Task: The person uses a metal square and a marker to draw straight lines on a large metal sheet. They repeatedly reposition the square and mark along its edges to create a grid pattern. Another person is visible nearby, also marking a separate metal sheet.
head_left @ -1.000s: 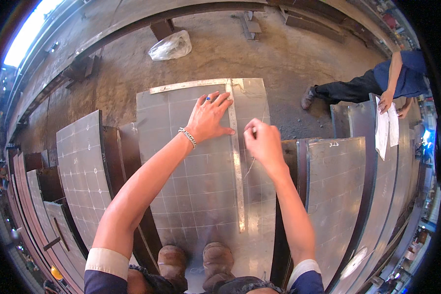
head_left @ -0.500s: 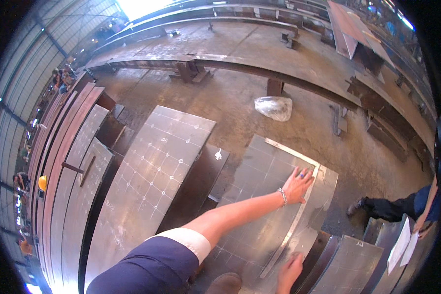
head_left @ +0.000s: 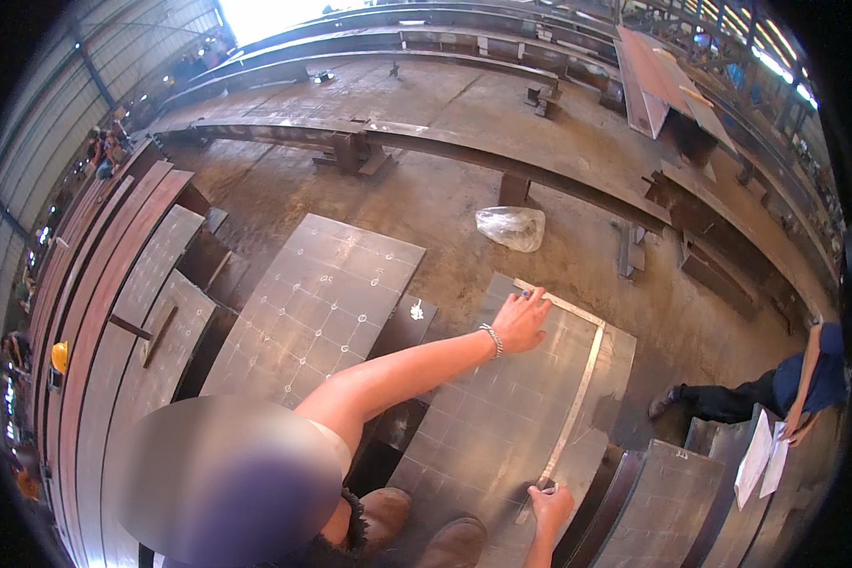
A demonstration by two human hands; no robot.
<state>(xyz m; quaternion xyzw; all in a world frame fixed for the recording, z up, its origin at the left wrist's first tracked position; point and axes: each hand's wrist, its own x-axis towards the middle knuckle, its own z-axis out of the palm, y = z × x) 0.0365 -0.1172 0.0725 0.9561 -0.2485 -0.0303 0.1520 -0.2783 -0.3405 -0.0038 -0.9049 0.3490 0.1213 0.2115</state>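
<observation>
Touching the L-shaped square (head_left: 585, 379) lying on the gridded steel plate (head_left: 497, 407), your two hands are well apart: the left hand (head_left: 521, 322) at the short arm, by the plate's far edge, the right hand (head_left: 551, 506) at the long arm's near end; whether either grips, I cannot tell. Lines already cross the plate, without visible circles; how much is left is unclear. Beyond it lies a clear plastic bag (head_left: 511, 228), contents indistinct.
</observation>
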